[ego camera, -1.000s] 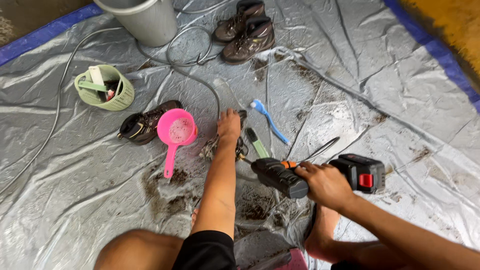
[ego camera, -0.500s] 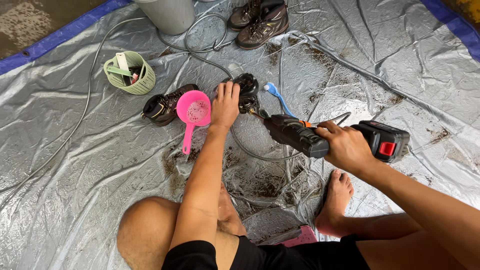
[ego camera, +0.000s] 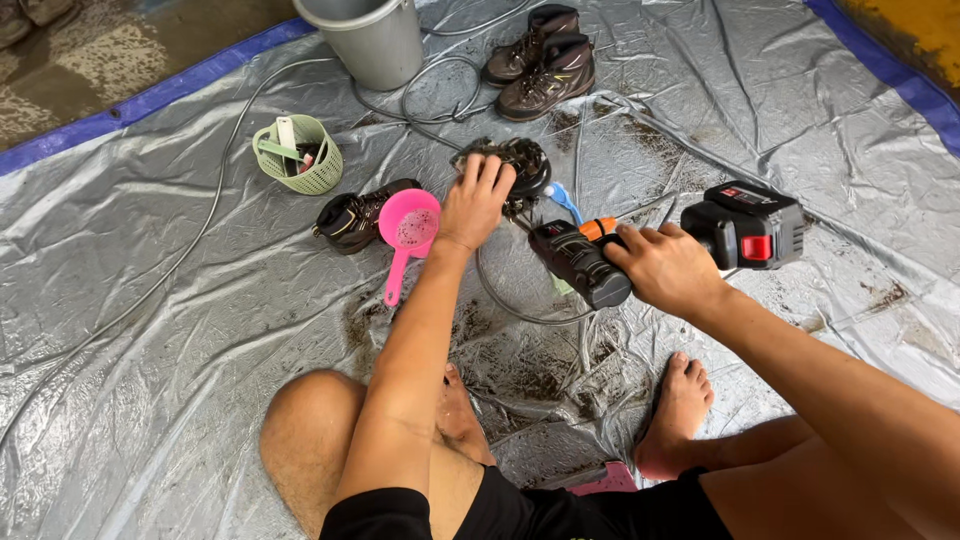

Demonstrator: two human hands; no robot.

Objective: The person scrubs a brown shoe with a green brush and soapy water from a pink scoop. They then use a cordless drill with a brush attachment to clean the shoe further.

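Muddy boot held down, sprayer gripped

Left hand [ego camera: 478,200] clamped on muddy boot [ego camera: 515,165]; right hand [ego camera: 665,268] closed around cordless sprayer [ego camera: 660,245]. Pink scoop [ego camera: 408,232] just left; open tarp [ego camera: 150,340] beyond.

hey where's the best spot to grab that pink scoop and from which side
Probably by the handle of the pink scoop. It sticks out toward the person, lying flat and clear, while the bowl sits against the dark boot. The left hand could come from the near side, fingers across the handle.
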